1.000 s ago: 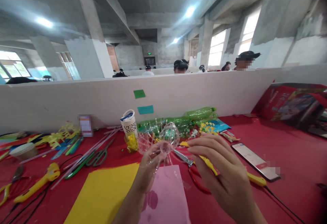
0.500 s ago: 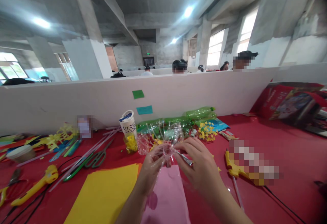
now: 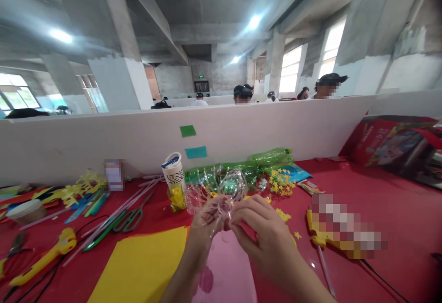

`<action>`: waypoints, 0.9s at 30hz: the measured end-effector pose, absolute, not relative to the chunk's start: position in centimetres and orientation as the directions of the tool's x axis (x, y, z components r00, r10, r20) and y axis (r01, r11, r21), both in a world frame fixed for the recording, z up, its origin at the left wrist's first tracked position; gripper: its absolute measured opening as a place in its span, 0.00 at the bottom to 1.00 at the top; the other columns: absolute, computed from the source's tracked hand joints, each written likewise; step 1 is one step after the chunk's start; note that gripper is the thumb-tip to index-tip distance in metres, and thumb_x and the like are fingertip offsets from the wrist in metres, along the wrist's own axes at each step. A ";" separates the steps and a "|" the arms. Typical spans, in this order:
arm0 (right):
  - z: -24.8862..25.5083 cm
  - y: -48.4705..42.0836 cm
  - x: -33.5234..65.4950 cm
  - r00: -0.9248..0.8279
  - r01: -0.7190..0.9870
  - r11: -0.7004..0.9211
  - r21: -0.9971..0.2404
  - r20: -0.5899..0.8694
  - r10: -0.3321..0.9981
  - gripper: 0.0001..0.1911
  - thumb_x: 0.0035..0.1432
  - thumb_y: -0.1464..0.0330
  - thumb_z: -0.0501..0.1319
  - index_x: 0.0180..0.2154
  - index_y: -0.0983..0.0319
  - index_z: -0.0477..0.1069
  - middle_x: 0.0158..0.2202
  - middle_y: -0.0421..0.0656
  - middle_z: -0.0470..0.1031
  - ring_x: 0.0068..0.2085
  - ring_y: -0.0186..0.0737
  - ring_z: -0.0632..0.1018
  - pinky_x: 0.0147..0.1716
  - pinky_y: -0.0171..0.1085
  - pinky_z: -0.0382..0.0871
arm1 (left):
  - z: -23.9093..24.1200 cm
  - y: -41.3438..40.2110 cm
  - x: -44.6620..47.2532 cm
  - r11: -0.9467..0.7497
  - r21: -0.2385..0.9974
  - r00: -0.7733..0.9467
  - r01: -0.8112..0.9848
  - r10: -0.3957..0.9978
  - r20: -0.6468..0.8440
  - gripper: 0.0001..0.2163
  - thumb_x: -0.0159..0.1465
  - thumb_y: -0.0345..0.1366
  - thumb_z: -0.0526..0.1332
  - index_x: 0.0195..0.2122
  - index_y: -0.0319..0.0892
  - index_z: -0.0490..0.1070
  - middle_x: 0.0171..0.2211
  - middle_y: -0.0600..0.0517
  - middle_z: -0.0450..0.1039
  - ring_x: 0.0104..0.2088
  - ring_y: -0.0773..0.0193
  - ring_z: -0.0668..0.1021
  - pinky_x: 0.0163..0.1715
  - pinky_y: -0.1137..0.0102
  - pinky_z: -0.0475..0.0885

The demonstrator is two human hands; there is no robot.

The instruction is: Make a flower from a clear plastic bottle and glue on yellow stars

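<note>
My left hand (image 3: pixel 203 227) and my right hand (image 3: pixel 264 231) meet over the red table (image 3: pixel 397 211), both pinched on a clear cut plastic bottle piece (image 3: pixel 230 188) held up between them. The fingers of both hands close around its narrow lower end. Under my hands lie a pink sheet (image 3: pixel 226 270) and a yellow sheet (image 3: pixel 141 266). Green plastic bottles (image 3: pixel 265 158) lie behind the piece, against the white partition (image 3: pixel 103 142).
A paper cup (image 3: pixel 173 171), green scissors (image 3: pixel 129 218), thin sticks and coloured cut-outs lie left. A yellow glue gun (image 3: pixel 51 252) with black cord sits at far left, another (image 3: pixel 319 234) right of my hands. Yellow paper stars (image 3: pixel 281 181) and a red box (image 3: pixel 390 139) are right. People sit beyond the partition.
My right hand has put down the yellow-handled scissors it held a second ago and moved left to pinch the clear bottle piece together with my left hand.
</note>
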State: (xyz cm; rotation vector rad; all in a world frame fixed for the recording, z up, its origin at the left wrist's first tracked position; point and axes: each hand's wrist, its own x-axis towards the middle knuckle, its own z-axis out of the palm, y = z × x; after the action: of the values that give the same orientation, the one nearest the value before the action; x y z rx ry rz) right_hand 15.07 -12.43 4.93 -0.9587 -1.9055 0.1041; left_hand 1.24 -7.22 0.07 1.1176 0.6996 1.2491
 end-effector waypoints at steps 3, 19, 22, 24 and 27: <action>5.2 -12.7 14.9 -0.295 0.551 0.735 -0.396 0.731 0.615 0.09 0.59 0.78 0.54 0.31 0.61 0.68 0.35 0.43 0.75 0.37 0.38 0.71 0.39 0.39 0.66 | 0.4 -7.2 0.9 -0.097 0.932 0.162 -0.348 0.973 0.162 0.20 0.49 0.39 0.69 0.44 0.41 0.75 0.36 0.47 0.77 0.37 0.57 0.77 0.39 0.66 0.71; 4.3 -12.2 14.5 -0.280 0.569 0.711 -0.412 0.717 0.639 0.08 0.60 0.76 0.54 0.31 0.62 0.69 0.29 0.43 0.73 0.34 0.39 0.71 0.36 0.40 0.66 | -0.3 -6.7 0.2 -0.269 0.935 0.108 -0.230 0.948 0.299 0.12 0.50 0.35 0.68 0.37 0.42 0.77 0.37 0.47 0.78 0.40 0.54 0.78 0.43 0.63 0.72; 4.7 -12.6 14.6 -0.271 0.522 0.753 -0.399 0.760 0.591 0.08 0.59 0.79 0.55 0.33 0.62 0.69 0.33 0.43 0.75 0.37 0.38 0.71 0.38 0.39 0.66 | 0.1 -7.1 0.3 -0.226 0.934 0.120 -0.275 0.956 0.267 0.16 0.51 0.35 0.67 0.42 0.42 0.75 0.39 0.48 0.78 0.41 0.54 0.77 0.43 0.64 0.71; 4.9 -12.8 14.8 -0.262 0.520 0.760 -0.391 0.773 0.577 0.09 0.58 0.79 0.55 0.35 0.61 0.69 0.35 0.43 0.75 0.37 0.38 0.71 0.38 0.39 0.66 | 0.5 -7.5 0.4 -0.183 0.935 0.118 -0.304 0.967 0.228 0.17 0.52 0.35 0.67 0.44 0.42 0.74 0.38 0.47 0.78 0.40 0.53 0.77 0.41 0.64 0.72; 5.1 -12.9 15.0 -0.280 0.547 0.742 -0.388 0.751 0.599 0.08 0.58 0.77 0.56 0.34 0.60 0.71 0.33 0.43 0.73 0.35 0.38 0.70 0.35 0.39 0.66 | 1.1 -7.9 0.6 -0.172 0.934 0.105 -0.314 0.971 0.214 0.18 0.51 0.35 0.67 0.44 0.41 0.74 0.38 0.48 0.78 0.40 0.53 0.77 0.40 0.65 0.72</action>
State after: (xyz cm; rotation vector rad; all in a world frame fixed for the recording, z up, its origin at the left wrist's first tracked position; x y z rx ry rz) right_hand 15.05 -12.88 5.06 -0.8731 -1.9493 0.0655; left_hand 0.56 -7.86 1.11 1.1759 0.7815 1.3758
